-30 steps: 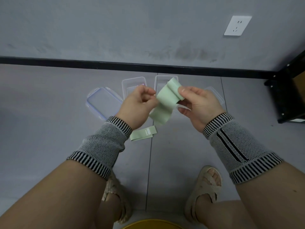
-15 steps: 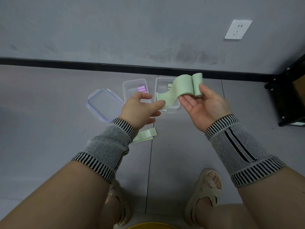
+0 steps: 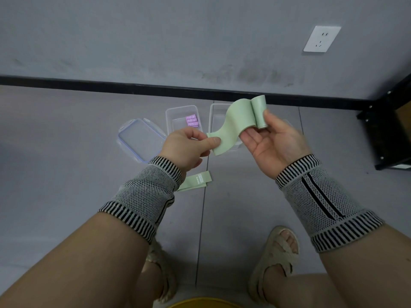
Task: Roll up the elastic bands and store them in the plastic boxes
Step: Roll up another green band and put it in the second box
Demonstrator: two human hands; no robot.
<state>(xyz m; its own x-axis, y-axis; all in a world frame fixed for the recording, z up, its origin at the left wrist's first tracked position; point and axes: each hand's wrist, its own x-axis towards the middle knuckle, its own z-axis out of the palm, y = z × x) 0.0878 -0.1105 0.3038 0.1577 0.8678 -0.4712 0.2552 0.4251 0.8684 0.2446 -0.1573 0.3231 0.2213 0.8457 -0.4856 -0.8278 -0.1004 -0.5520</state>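
Note:
A pale green elastic band hangs between both hands above the floor. My right hand grips its rolled-up end with thumb and fingers, palm up. My left hand pinches the loose tail end. Behind the hands stand two clear plastic boxes: the left box holds pink rolled bands; the right box is partly hidden by the band. Another green band lies flat on the floor below my left wrist.
A clear lid with a blue rim lies on the floor left of the boxes. A black shelf frame stands at the right by the wall. My sandalled feet are below, with a yellow rim at the bottom edge.
The hands have moved apart and the band has stretched out between them. The right hand turned palm up, with a small roll formed at its end of the band.

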